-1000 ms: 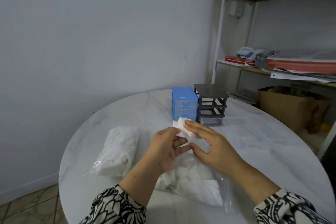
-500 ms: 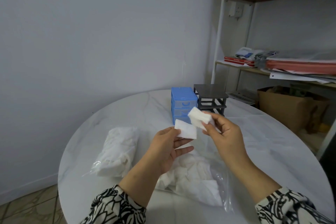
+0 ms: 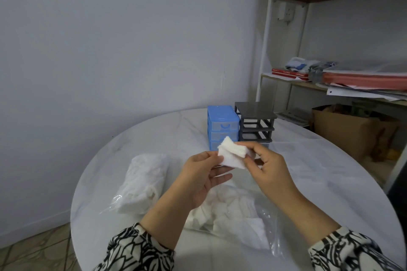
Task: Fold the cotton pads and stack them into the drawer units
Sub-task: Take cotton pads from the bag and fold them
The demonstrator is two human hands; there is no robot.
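Over a round white surface (image 3: pixel 308 174), two bags of cotton pads (image 3: pixel 145 182) lie below and left of the hands. Beyond them stand a blue drawer unit (image 3: pixel 222 125) and a grey one (image 3: pixel 255 123). The left hand (image 3: pixel 202 176) and right hand (image 3: pixel 266 165) together pinch folded pads (image 3: pixel 231 154), seemingly mid-fold; next comes opening a drawer.
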